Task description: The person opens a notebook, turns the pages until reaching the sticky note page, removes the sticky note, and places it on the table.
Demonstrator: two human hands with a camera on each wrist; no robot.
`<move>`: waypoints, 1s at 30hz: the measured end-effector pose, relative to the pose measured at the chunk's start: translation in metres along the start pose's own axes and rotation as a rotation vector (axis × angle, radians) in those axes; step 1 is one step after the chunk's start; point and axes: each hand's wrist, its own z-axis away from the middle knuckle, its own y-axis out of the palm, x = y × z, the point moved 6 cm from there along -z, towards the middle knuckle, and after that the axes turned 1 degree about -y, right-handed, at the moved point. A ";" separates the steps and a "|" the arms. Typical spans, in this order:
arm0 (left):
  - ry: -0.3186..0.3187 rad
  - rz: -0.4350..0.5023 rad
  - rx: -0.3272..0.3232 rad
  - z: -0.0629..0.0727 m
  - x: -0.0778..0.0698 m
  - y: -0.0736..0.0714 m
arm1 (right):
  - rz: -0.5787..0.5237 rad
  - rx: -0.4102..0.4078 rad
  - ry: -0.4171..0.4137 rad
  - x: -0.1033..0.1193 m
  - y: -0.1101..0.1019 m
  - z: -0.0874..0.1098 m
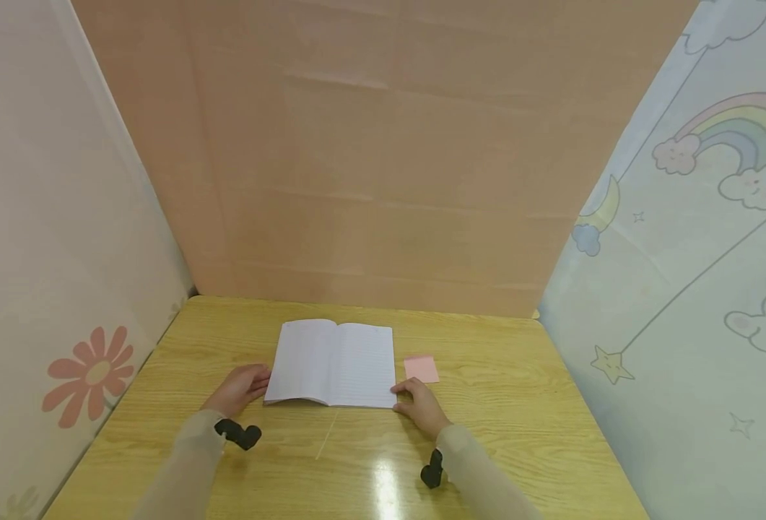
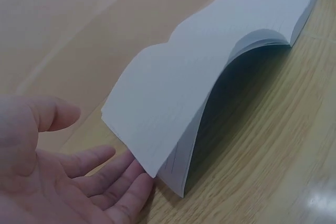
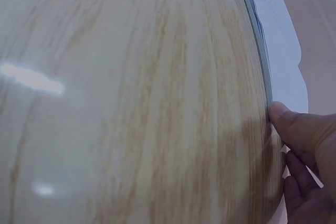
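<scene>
An open notebook point(image 1: 363, 365) with lined white pages lies on the table. In the left wrist view, the left pages point(image 2: 157, 93) arch up over the wood along the near edge. My left hand point(image 1: 242, 388) is at the notebook's left edge, palm up and fingers extended, with the fingertips right at the lower left corner. At the opposite edge is my right hand point(image 1: 423, 408), its index finger and thumb against the lower right side. The right wrist view shows the thumb point(image 3: 294, 127) at the corner, the other fingers loosely bent below. A pink sticky note point(image 1: 421, 368) lies just beyond that hand.
The wood-grain table point(image 1: 499, 404) reaches back to a plain tan backdrop point(image 1: 370, 180). Patterned panels stand on both sides, with a red flower point(image 1: 97, 372) on the left and a star point(image 1: 611, 363) on the right. Dark straps point(image 1: 238, 434) hang at both wrists.
</scene>
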 end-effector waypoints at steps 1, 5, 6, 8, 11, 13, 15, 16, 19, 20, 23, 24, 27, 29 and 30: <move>-0.003 0.001 0.004 -0.001 0.000 0.001 | -0.006 -0.001 0.004 0.000 0.000 0.000; -0.007 -0.007 0.002 -0.003 0.001 0.005 | -0.005 -0.001 0.003 0.001 0.000 0.000; -0.005 -0.012 0.001 -0.004 0.001 0.007 | -0.006 -0.001 0.001 0.001 0.000 0.000; -0.004 -0.027 0.001 -0.005 0.002 0.009 | -0.007 -0.001 0.004 0.002 0.000 0.000; 0.000 -0.029 -0.005 -0.007 0.001 0.013 | -0.009 0.000 0.004 0.003 0.000 0.001; 0.008 -0.030 0.000 -0.007 -0.001 0.015 | -0.014 0.001 0.004 0.003 0.000 0.001; 0.019 -0.030 0.004 -0.008 -0.003 0.017 | -0.006 0.001 -0.004 0.003 0.000 0.002; 0.026 -0.037 0.012 -0.008 -0.004 0.018 | -0.002 0.001 -0.006 0.003 0.000 0.002; 0.039 -0.057 0.009 -0.008 -0.006 0.017 | 0.010 -0.001 -0.004 0.002 0.000 0.001; 0.038 -0.057 0.010 -0.008 -0.006 0.017 | 0.017 -0.003 -0.010 0.002 0.000 0.001; 0.032 -0.032 0.019 -0.009 -0.004 0.017 | 0.011 -0.004 -0.015 0.002 0.000 0.001; 0.026 -0.012 0.015 -0.009 -0.004 0.017 | 0.009 -0.003 -0.014 0.002 0.000 0.001; 0.020 0.027 0.025 -0.010 -0.003 0.018 | 0.009 0.001 -0.011 0.002 0.000 0.001; 0.011 0.050 0.012 -0.011 -0.003 0.018 | 0.008 0.003 -0.002 0.002 0.001 0.001; 0.007 0.061 0.006 -0.011 -0.004 0.019 | 0.009 0.006 0.005 0.002 0.001 0.000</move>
